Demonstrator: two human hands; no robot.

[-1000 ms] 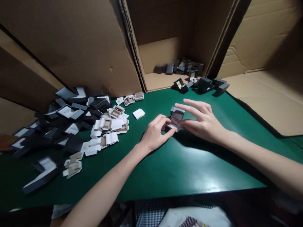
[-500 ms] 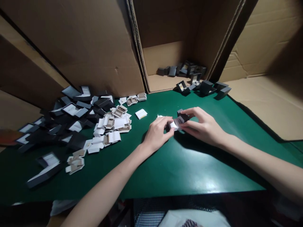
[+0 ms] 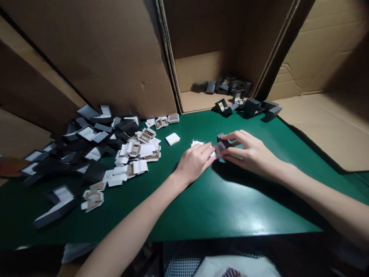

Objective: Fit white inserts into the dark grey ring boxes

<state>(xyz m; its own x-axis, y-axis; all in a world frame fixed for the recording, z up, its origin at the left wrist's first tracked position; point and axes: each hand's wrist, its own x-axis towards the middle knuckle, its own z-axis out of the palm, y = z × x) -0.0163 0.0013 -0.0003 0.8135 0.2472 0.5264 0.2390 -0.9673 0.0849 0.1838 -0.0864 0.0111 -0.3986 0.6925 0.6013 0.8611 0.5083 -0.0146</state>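
Observation:
My right hand is closed on a small dark grey hinged box, its thumb on the near side and fingers at the far side. The box stands open just above or on the green table. My left hand reaches to the box's left part, fingers pinched together over a small white insert that shows at the fingertips. Most of that insert and of the box's left half is hidden under the fingers. Behind the left knuckles lies a white paper piece.
Folded white card inserts lie left of my hands, with a heap of open dark boxes beyond. A flat white card rests nearby. More small dark boxes stand at the back, by and inside a cardboard carton.
My left hand has shifted slightly right, its fingers now covering more of the white insert. The paper piece behind it shows more. My right hand keeps its hold on the box.

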